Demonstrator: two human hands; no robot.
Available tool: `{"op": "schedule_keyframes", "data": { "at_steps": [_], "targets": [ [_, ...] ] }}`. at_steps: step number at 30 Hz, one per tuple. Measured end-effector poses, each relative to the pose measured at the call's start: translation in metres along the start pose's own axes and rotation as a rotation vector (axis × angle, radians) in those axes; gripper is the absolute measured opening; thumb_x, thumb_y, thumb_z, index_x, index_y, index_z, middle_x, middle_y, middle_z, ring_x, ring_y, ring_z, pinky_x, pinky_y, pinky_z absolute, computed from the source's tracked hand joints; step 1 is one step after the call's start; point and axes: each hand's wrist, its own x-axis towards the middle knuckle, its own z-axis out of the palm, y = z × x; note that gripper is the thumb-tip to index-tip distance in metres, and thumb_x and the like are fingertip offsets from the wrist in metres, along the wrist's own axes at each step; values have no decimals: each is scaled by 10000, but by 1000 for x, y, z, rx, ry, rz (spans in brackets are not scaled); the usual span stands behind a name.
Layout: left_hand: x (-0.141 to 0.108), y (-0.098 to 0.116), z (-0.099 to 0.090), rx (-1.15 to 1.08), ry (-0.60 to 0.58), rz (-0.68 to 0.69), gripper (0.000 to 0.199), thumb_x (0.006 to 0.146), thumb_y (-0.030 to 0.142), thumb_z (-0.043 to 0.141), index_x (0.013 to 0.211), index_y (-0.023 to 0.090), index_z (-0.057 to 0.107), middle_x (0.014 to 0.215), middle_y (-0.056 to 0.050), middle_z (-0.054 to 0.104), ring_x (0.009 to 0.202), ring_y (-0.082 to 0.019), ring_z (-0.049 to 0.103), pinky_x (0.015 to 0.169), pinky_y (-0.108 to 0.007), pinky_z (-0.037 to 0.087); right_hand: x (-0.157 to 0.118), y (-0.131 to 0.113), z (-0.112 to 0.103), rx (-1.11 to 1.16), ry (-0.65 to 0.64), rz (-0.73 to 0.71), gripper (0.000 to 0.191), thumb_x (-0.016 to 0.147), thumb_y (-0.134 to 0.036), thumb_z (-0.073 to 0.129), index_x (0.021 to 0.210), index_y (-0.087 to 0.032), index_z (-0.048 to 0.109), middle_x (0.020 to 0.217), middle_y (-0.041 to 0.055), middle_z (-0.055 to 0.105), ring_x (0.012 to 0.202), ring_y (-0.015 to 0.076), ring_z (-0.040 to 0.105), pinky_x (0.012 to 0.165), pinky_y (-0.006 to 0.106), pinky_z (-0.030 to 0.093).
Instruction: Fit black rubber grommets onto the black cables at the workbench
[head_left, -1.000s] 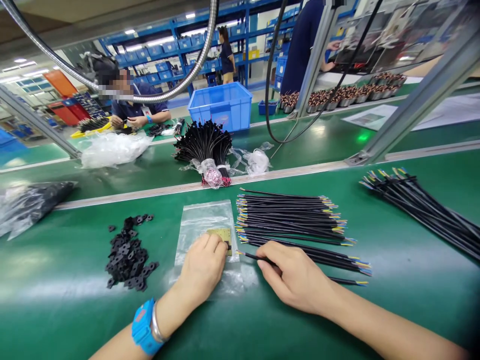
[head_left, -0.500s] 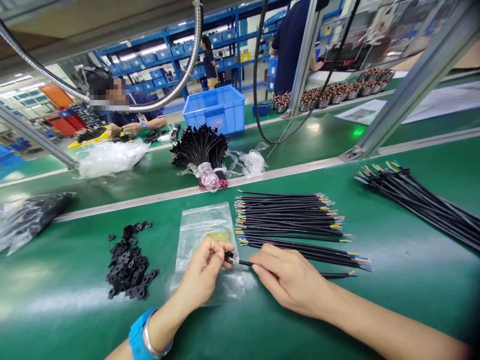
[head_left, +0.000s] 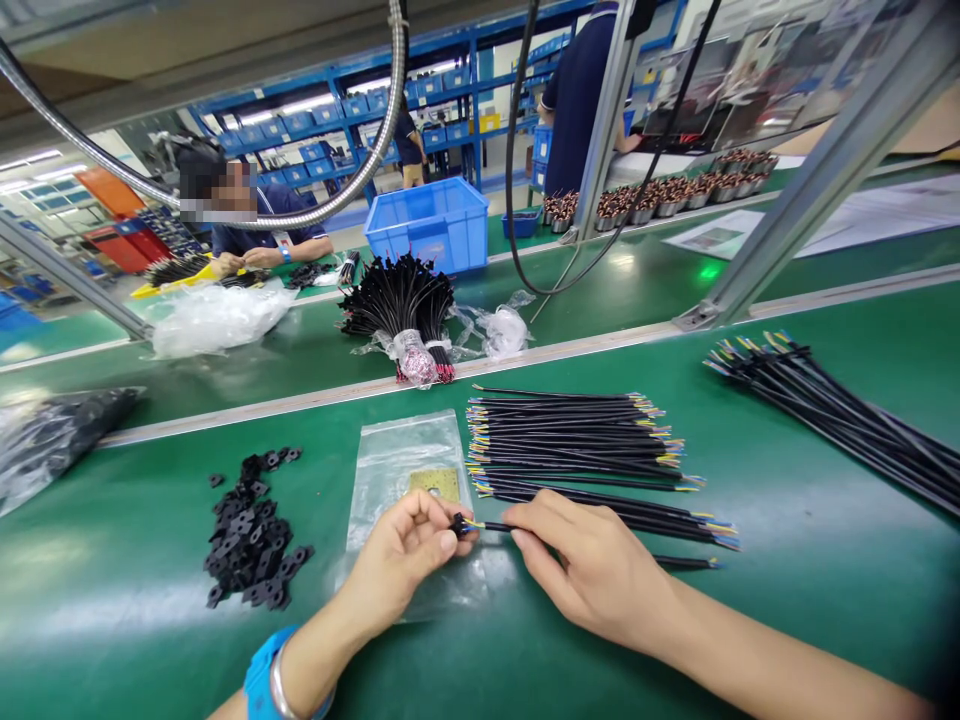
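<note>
My left hand (head_left: 409, 555) pinches a small black plastic part (head_left: 458, 524) over a clear zip bag (head_left: 375, 470). Coloured wire ends of a black cable (head_left: 497, 527) meet that part; whether they pass into it I cannot tell. My right hand (head_left: 581, 555) grips the same cable between thumb and fingers, a little behind its stripped end. To the left lies a pile of similar black plastic parts (head_left: 251, 545). Beyond my right hand, black cables (head_left: 570, 435) with yellow, blue and white wire ends lie side by side. A yellowish card (head_left: 435, 484) shows at the bag.
A metal rail (head_left: 322, 393) crosses behind the work area. Past it stand a bundle of black wires (head_left: 401, 300) and a blue bin (head_left: 427, 225). More cables (head_left: 817, 400) lie at right. A co-worker (head_left: 255, 225) sits across; a black cable loop (head_left: 517, 200) hangs down.
My left fingers have shifted slightly, so the black part and coloured wires show more. My right hand keeps its hold on the cable. The view has moved a little.
</note>
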Motion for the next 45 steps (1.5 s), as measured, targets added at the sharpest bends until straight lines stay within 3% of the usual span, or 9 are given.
{"op": "schedule_keyframes", "data": {
  "at_steps": [7, 17, 22, 28, 32, 36, 45],
  "targets": [
    [1, -1, -1, -60, -24, -10, 210, 742, 234, 785, 830, 168, 606, 1003, -42, 681, 830, -114, 650, 806, -257, 532, -3, -1, -2, -51, -13, -70, 222, 959, -170, 411, 1003, -196, 627, 727, 7, 541, 626, 126, 523, 548, 256, 369],
    [-1, -4, 1, 41, 42, 25, 221, 692, 223, 824, 863, 185, 690, 1012, -43, 725, 839, -116, 664, 802, -225, 524, -4, -6, -14, -97, -118, -63, 242, 953, -188, 410, 999, -226, 645, 709, -4, 506, 593, 131, 494, 494, 300, 264],
    [-9, -4, 10, 198, 25, 53, 194, 676, 209, 829, 827, 181, 712, 999, -62, 722, 898, -160, 673, 776, -226, 536, -4, -9, -15, 35, -108, -15, 206, 951, -184, 420, 974, -209, 623, 729, 1, 522, 627, 131, 497, 553, 280, 334],
    [-9, -7, 18, 88, 92, 22, 315, 573, 184, 884, 827, 186, 698, 830, 5, 667, 664, -91, 644, 625, -183, 521, -7, -14, -8, 75, 11, -102, 125, 929, -182, 445, 936, -161, 567, 742, 25, 546, 623, 144, 469, 571, 279, 358],
    [-7, -9, 18, 158, 98, 104, 251, 547, 192, 892, 758, 187, 756, 759, 7, 623, 622, -95, 629, 581, -190, 513, -10, -15, -3, -12, -23, -157, 192, 955, -150, 389, 896, -165, 570, 699, 19, 522, 596, 156, 450, 554, 298, 323],
    [-10, -10, 17, 358, 58, 274, 216, 563, 171, 885, 747, 211, 778, 745, -15, 653, 641, -103, 614, 553, -173, 488, -11, -18, -1, 4, -75, -174, 218, 960, -142, 354, 883, -164, 557, 700, 17, 523, 595, 157, 454, 558, 302, 319],
    [-15, -8, 20, 602, -55, 567, 270, 650, 125, 835, 899, 203, 769, 759, -38, 712, 667, -123, 664, 624, -204, 521, -17, -21, 3, 70, -180, -125, 225, 967, -161, 331, 833, -179, 512, 702, 13, 510, 585, 149, 439, 563, 294, 316]
  ]
}}
